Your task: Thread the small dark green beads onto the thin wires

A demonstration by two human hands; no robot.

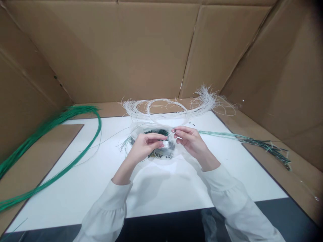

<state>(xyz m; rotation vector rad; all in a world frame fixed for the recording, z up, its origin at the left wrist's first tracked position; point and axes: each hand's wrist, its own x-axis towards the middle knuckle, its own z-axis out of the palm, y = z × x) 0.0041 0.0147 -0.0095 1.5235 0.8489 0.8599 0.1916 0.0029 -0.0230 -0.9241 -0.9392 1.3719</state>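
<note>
Over the middle of the white board, my left hand [148,145] pinches a small white piece [166,144] that looks like a plastic connector. Close to its right, my right hand [189,139] has thumb and fingertips closed on a thin white wire [170,133], whose end lies near the white piece. Whether the wire touches the piece or enters it, I cannot make out. Beneath both hands sits a clear plastic bag [135,129] with dark small parts inside and printed letters, partly covered by my fingers.
A bundle of green wires [87,148] curves along the left side. Coiled white wires [166,112] lie at the back. Green wires with dark ends [270,148] stretch to the right. Several tiny black bits [191,123] dot the white board [169,191]. Cardboard walls [151,50] enclose the area.
</note>
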